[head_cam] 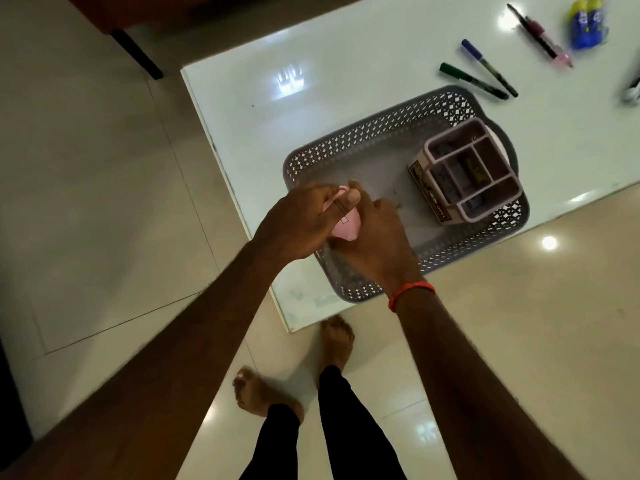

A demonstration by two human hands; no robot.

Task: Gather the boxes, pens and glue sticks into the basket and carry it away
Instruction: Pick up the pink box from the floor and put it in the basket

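A grey perforated basket (363, 140) sits on the white table (259, 116) near its front corner. Inside its right end stands a beige divided organiser box (464, 174). Over the basket's left end both my hands hold a small pink box (346, 225): my left hand (304, 220) grips it from the left, my right hand (377, 237) from the right. Much of the pink box is hidden by my fingers. Beyond the basket lie a green pen (472, 81), a blue pen (488, 67) and a dark pen (536, 34).
A blurred blue and yellow packet (587, 26) lies at the table's far right, and a dark blurred item (632, 90) at the right edge. A dark furniture leg (136, 53) stands on the tiled floor at the back left. My bare feet (332, 341) stand by the table corner.
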